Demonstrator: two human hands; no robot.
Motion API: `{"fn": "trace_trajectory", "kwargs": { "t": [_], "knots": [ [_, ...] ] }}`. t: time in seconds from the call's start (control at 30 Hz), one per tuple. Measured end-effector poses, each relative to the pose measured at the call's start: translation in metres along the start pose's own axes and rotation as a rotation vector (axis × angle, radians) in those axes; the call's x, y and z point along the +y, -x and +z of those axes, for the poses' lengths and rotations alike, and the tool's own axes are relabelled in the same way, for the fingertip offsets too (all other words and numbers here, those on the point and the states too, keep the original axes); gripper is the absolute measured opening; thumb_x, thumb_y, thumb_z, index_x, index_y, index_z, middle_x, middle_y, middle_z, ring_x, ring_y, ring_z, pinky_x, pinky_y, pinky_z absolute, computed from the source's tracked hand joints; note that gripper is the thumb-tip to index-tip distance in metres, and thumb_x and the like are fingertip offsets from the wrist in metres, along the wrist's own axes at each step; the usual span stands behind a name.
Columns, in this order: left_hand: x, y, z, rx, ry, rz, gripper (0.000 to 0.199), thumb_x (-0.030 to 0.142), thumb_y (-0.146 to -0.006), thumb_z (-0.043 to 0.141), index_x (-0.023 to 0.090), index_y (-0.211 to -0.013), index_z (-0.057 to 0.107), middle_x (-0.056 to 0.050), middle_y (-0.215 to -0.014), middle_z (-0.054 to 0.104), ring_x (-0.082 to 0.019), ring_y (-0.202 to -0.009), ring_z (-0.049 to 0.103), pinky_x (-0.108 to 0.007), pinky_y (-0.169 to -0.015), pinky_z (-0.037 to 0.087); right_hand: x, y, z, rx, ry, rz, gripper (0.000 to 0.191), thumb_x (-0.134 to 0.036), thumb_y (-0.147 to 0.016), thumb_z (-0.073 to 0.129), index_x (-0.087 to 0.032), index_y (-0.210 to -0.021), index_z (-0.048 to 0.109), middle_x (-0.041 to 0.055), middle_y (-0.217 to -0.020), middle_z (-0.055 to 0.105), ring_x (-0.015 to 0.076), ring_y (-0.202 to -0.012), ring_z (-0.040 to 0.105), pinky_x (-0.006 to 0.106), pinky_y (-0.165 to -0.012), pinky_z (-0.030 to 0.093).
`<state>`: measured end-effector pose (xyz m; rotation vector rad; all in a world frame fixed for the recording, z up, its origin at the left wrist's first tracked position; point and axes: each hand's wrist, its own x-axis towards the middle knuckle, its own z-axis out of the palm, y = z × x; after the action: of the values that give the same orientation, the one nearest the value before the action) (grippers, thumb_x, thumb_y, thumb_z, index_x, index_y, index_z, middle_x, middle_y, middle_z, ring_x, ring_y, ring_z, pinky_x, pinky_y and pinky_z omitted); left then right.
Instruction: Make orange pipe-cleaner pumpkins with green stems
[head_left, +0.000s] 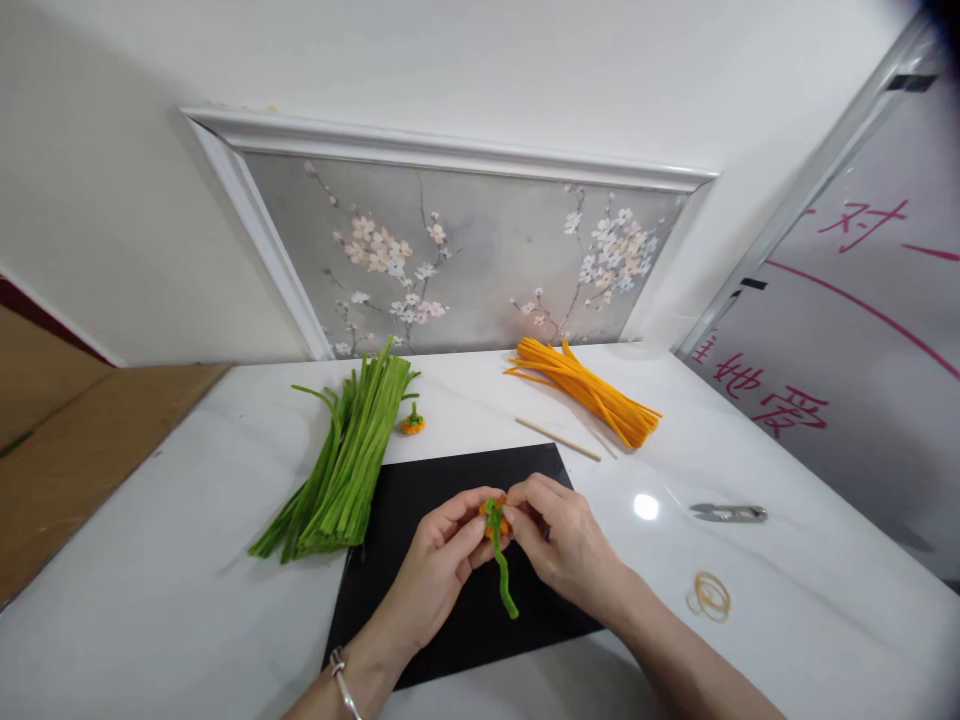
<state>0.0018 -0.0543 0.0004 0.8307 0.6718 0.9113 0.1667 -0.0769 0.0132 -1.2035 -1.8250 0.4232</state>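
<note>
- Over the black mat [420, 485], near its middle, a small orange piece [486, 530] with green on top is held up between two hands.
- From that piece a fuzzy green strand [503, 575] hangs down toward the viewer, its lower end loose and slightly bent.
- On the piece's left side, the left hand [446, 545] grips it between thumb and fingers, the fingers partly curled behind it.
- At the right edge of the piece, the right hand [555, 530] has its thumb and forefinger drawn narrow, pinching it; exactly which bit lies between those tips is too small to tell.
- Around the left wrist sits a silver bracelet [344, 680].
- Just beyond the mat, at its far left, stands another little orange and green piece [412, 425], its short green stalk pointing up.
- Left of that lies a thick bundle of green stems [349, 465], its near end beside the mat's edge.
- Past the mat on the right, a thin wooden stick [559, 440] lies slantwise, near a bundle of orange stems [589, 392].
- Farther right on the white table [225, 480] are small metal snips [727, 513] and, nearer the viewer, some rubber bands [711, 597].
- At the outer sides are brown cardboard [90, 430] on the left and a whiteboard [862, 340] with red writing on the right; behind the table, a framed flower picture [487, 250].
</note>
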Motion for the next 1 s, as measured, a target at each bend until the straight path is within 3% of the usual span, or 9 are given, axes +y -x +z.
{"fn": "trace_trajectory", "kwargs": {
  "t": [0.4, 0.53, 0.7, 0.87, 1.0],
  "knots": [
    [0.005, 0.002, 0.001, -0.062, -0.057, 0.013, 0.030, 0.019, -0.078, 0.071, 0.022, -0.108, 0.071, -0.006, -0.106, 0.073, -0.020, -0.102, 0.066, -0.029, -0.093, 0.051, 0.000, -0.001, 0.000, 0.014, -0.065, -0.002, 0.013, -0.012, -0.091, 0.048, -0.020, -0.085, 0.057, 0.0013, -0.079, 0.059, 0.0135, -0.071, 0.058, 0.025, -0.064, 0.047],
    [0.004, 0.001, -0.001, -0.004, -0.116, 0.042, 0.029, 0.019, -0.078, 0.070, 0.023, -0.107, 0.071, -0.005, -0.108, 0.072, -0.019, -0.101, 0.066, -0.027, -0.089, 0.053, -0.001, 0.000, -0.001, 0.059, -0.046, -0.024, 0.010, -0.014, -0.091, 0.049, -0.020, -0.093, 0.056, 0.0028, -0.084, 0.061, 0.0141, -0.073, 0.059, 0.024, -0.064, 0.049],
    [0.000, -0.002, -0.005, 0.070, -0.309, 0.118, 0.028, 0.020, -0.079, 0.068, 0.022, -0.107, 0.070, -0.004, -0.108, 0.072, -0.020, -0.101, 0.065, -0.030, -0.090, 0.053, 0.001, 0.005, 0.004, -0.040, 0.160, -0.108, 0.014, -0.015, -0.094, 0.044, -0.018, -0.097, 0.058, 0.0053, -0.083, 0.062, 0.0151, -0.072, 0.062, 0.025, -0.067, 0.050],
    [0.000, -0.005, -0.007, 0.042, -0.517, 0.211, 0.028, 0.020, -0.079, 0.066, 0.020, -0.108, 0.070, -0.005, -0.107, 0.071, -0.021, -0.095, 0.065, -0.030, -0.086, 0.053, 0.005, 0.007, 0.010, -0.036, 0.475, -0.227, 0.019, -0.015, -0.097, 0.038, -0.015, -0.095, 0.056, 0.0049, -0.075, 0.060, 0.0150, -0.060, 0.057, 0.024, -0.052, 0.043],
    [0.002, -0.004, -0.006, 0.025, -0.523, 0.185, 0.025, 0.020, -0.081, 0.064, 0.019, -0.106, 0.070, -0.005, -0.097, 0.072, -0.020, -0.088, 0.065, -0.030, -0.081, 0.052, 0.006, 0.004, 0.007, -0.009, 0.469, -0.168, 0.020, -0.015, -0.097, 0.034, -0.017, -0.090, 0.052, 0.0050, -0.078, 0.058, 0.0147, -0.059, 0.054, 0.024, -0.048, 0.038]
  ]
}}
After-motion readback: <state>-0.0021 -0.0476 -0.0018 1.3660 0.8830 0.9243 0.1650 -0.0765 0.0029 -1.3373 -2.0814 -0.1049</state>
